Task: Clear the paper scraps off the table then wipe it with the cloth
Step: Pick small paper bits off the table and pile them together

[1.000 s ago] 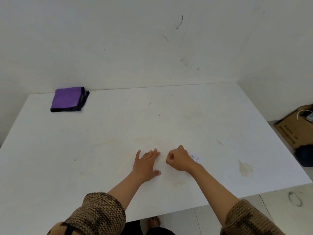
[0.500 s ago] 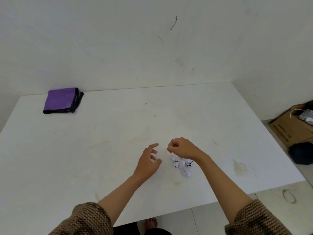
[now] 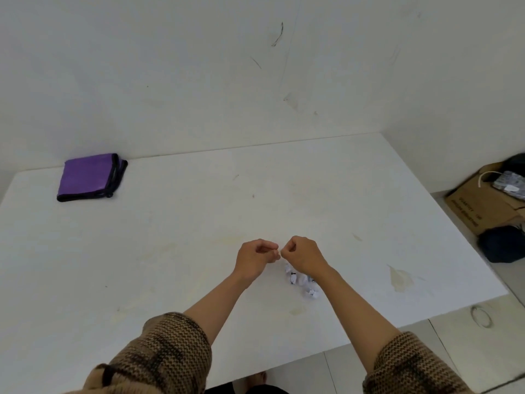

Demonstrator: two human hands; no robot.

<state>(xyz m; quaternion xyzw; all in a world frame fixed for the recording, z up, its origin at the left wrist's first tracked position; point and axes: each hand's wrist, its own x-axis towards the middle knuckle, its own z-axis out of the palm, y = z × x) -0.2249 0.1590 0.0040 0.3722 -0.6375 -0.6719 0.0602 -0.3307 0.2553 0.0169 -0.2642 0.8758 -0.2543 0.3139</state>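
Several crumpled white paper scraps [image 3: 301, 280] with black print lie in a small heap on the white table [image 3: 170, 251], near its front edge. My right hand [image 3: 304, 255] hovers just above and behind the heap, fingers curled into a fist. Beside it, my left hand [image 3: 255, 257] is also curled, and its fingertips meet those of the right hand. No paper shows in either hand. The folded purple cloth [image 3: 89, 177] with black trim lies at the far left corner, well away from both hands.
Yellowish stains [image 3: 400, 280] mark the table to the right of the scraps. A brown cardboard box [image 3: 483, 206] and a dark bundle [image 3: 502, 244] sit on the floor past the table's right edge. White walls close off the far side.
My right hand lifted off the table, leaving the scraps in a heap. My left hand rose from lying flat, curled, and moved right until its fingertips met the right hand.
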